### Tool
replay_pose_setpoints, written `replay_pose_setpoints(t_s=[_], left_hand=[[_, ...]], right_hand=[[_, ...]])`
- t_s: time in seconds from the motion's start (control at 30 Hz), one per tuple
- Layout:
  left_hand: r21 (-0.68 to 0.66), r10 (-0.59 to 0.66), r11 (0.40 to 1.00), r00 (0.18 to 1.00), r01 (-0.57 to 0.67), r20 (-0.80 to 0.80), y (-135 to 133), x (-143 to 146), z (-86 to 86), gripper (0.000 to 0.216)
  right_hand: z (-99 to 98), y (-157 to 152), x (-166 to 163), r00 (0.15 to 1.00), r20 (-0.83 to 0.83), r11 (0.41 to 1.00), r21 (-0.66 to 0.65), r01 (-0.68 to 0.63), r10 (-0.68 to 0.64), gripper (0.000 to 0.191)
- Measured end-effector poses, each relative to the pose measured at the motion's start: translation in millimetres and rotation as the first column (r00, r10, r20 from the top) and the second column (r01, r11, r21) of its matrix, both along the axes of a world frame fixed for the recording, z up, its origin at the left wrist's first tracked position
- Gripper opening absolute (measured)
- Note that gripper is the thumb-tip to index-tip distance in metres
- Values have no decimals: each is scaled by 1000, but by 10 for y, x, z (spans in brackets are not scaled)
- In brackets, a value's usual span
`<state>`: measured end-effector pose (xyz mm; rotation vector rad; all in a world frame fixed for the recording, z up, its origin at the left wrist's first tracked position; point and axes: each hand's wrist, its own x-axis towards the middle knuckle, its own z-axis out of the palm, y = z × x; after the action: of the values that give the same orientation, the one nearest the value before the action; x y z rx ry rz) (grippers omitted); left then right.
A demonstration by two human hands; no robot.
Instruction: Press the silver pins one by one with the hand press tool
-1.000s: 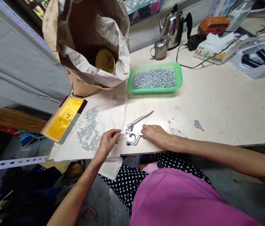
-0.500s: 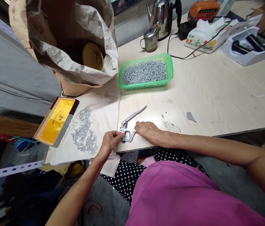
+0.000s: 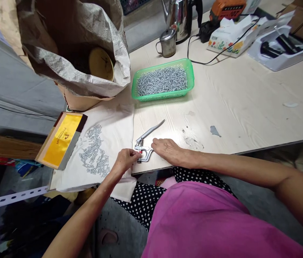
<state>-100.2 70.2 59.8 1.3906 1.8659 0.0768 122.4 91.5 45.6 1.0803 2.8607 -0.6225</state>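
A metal press plier [image 3: 146, 139] lies on the pale wooden table [image 3: 242, 107] near its front edge, handle pointing up and right. My right hand [image 3: 166, 148] rests on the plier's lower part, fingers curled over it. My left hand [image 3: 126, 160] is pinched at the plier's jaw, holding something too small to make out. Left of it, a heap of small metal pieces [image 3: 94, 152] lies on a white cloth [image 3: 113, 129].
A green basket [image 3: 189, 70] full of metal pieces stands behind the plier. At back left is a big paper sack [image 3: 73, 50]; a yellow box [image 3: 60, 139] lies beside the cloth. Kettle [image 3: 179, 14], metal cup [image 3: 167, 43], tissue pack [image 3: 232, 34] and white case [image 3: 285, 44] line the far edge.
My left hand has moved right from the cloth to the plier's jaw. My right hand stays on the plier. The view has shifted a little.
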Motion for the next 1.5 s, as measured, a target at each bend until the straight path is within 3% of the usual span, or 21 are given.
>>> replay_pose_setpoints(t_s=[0.13,0.23,0.4,0.5,0.63,0.8,0.9,0.97,1.03,1.13,1.2,1.27,1.33,1.5], left_hand=[[-50,62,997,994,-58,87,-19,-41,-47,36],[-51,82,996,989,-76,121,-41,-69,-83,39],[-42,87,996,989,-82,121,-75,-92,-103,39],[-36,99,995,987,-95,129,-82,-88,-100,36],[-41,116,993,985,-112,129,-72,-85,-114,33],[-55,117,992,988,-112,104,-87,-84,-102,33],[91,9,996,997,-3,-71,-151,-19,-56,30],[296,-97,941,966,168,-239,-181,69,-45,21],[449,-223,813,911,371,-347,-156,176,-70,20],[513,-466,612,799,602,-381,8,310,-156,50],[482,-596,539,717,691,-362,153,348,-199,60],[423,-664,516,660,745,-353,271,354,-207,62],[376,-676,518,637,768,-370,333,355,-190,63],[360,-630,558,664,748,-402,306,426,-193,33]], right_hand=[[3,-15,12,1000,-15,1000,-12,-2,2,31],[-34,45,56,997,-77,999,31,11,-9,23],[-123,322,173,987,-156,970,228,79,-44,104],[-160,462,202,997,-63,981,187,43,-32,114],[-133,496,177,999,2,990,136,41,-42,105],[-25,390,152,998,4,987,148,58,-59,81],[-8,317,152,998,-19,989,137,61,-59,74],[-31,280,152,998,-42,988,146,55,-50,76],[-67,258,157,997,-70,984,171,47,-35,78],[-102,259,191,995,-102,986,164,33,-17,83],[-101,272,237,994,-113,991,132,24,-9,88],[-91,284,294,994,-106,992,124,37,-24,88],[-90,289,344,995,-87,987,145,64,-52,77],[-169,310,347,996,-72,984,167,57,-45,18]])
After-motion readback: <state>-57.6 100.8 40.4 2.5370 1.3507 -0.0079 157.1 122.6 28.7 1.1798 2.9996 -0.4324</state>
